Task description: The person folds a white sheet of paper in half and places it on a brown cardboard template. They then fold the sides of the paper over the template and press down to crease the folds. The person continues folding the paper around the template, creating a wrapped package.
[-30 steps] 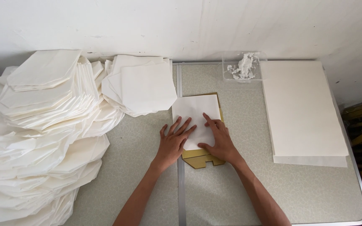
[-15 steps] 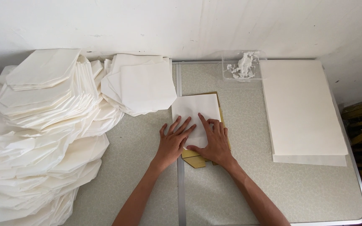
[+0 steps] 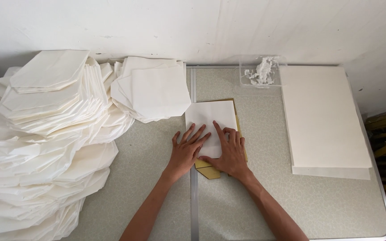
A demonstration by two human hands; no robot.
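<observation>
Since a second ago the right hand (image 3: 229, 152) has slid leftward, closing on the left hand (image 3: 187, 151); both lie flat with fingers spread, pressing the folded white paper sheet (image 3: 211, 121) onto the yellow-brown card template (image 3: 209, 170) at centre frame on the speckled grey table (image 3: 291, 201). Even pressure should sharpen the crease; keep edges aligned.

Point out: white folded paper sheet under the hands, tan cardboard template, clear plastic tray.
White folded paper sheet (image 3: 211, 117), head view, upper middle.
Tan cardboard template (image 3: 207, 171), head view, bottom corner.
Clear plastic tray (image 3: 245, 85), head view, front-left floor.
</observation>
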